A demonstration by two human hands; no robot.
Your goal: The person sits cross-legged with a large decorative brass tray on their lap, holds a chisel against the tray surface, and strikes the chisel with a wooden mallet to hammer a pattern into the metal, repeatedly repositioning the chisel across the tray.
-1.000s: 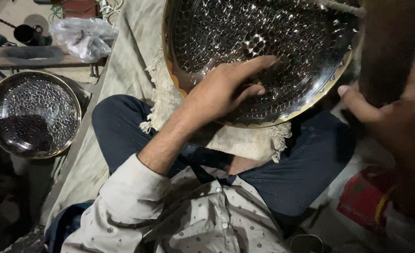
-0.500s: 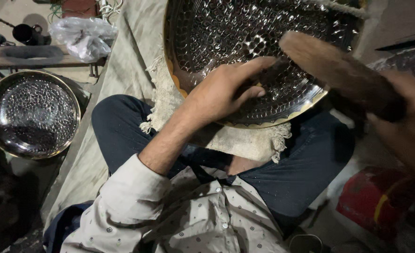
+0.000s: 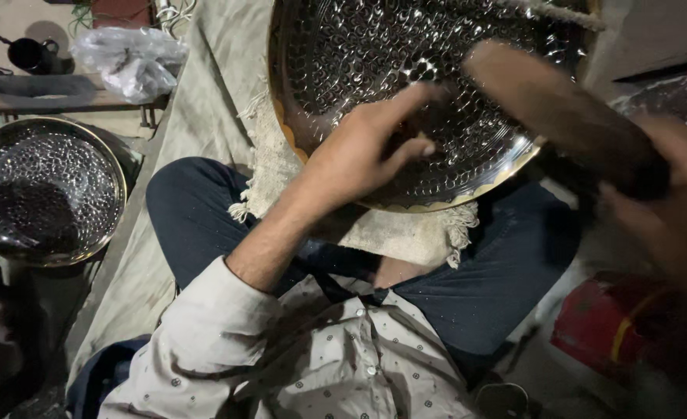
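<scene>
A big round hammered metal tray [image 3: 359, 54] with a brass rim rests on a cream fringed cloth [image 3: 405, 237] over my crossed legs. My left hand [image 3: 367, 151] lies flat on the tray's dimpled face near its lower edge, fingers spread, pressing it. My right hand [image 3: 669, 202], blurred at the right edge, grips a thick wooden mallet [image 3: 553, 109] whose head is over the tray's right part, just above or touching the surface.
A second hammered round tray [image 3: 45, 190] lies on the floor at the left. Behind it stand a low wooden bench [image 3: 41, 97], a clear plastic bag [image 3: 130, 58] and a dark cup [image 3: 29, 53]. A red container [image 3: 615, 326] sits at the lower right.
The mallet has swung from upright at the right edge down and left onto the tray. My left hand has stayed on the tray.
</scene>
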